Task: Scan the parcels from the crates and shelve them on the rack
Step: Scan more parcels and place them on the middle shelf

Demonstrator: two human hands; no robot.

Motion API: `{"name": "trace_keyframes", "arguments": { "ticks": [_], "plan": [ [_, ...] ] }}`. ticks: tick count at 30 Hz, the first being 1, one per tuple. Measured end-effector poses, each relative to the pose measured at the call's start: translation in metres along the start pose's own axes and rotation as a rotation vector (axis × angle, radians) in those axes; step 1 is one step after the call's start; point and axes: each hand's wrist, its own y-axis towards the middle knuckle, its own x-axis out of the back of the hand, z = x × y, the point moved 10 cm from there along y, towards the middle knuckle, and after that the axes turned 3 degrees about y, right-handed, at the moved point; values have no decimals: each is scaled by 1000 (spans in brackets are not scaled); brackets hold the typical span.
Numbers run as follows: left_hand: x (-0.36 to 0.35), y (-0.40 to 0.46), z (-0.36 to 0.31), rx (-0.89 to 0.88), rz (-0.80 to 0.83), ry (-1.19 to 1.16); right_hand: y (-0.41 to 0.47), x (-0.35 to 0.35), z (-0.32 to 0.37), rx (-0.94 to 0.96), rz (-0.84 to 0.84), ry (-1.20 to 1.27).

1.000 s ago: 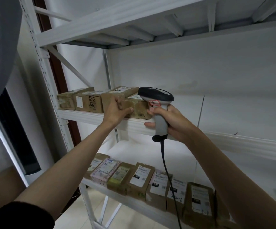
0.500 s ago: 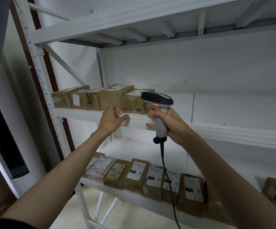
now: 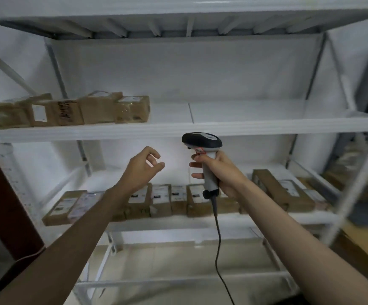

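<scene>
Left hand (image 3: 142, 166) empty, fingers loosely curled, hanging in front of the rack (image 3: 178, 129) below the upper shelf edge. Right hand (image 3: 220, 172) wrapped round the scanner (image 3: 203, 148) grip, cable trailing down. Parcels: four (image 3: 68, 112) in a row, upper shelf left; a longer row (image 3: 170, 199) on the shelf below. Crates not in view. Boxes look small, stiff, taped cardboard – likely light, tape maybe slick. Grab across the short sides, one hand – keep label up
</scene>
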Motion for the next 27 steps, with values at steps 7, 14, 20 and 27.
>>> {"name": "trace_keyframes", "arguments": {
  "ticks": [7,14,20,27],
  "plan": [
    [-134,-83,-34,-72,349,-24,-141,95,-37,-82,-270,-35],
    [-279,-184,-124,-191,699,-61,-315,218,-53,-169,-567,-67],
    [-404,-302,-207,-287,949,-28,-496,318,-77,-252,-886,14],
    [-529,-461,-298,-347,1201,-17,-709,398,-98,-269,-1141,119]
  ]
}}
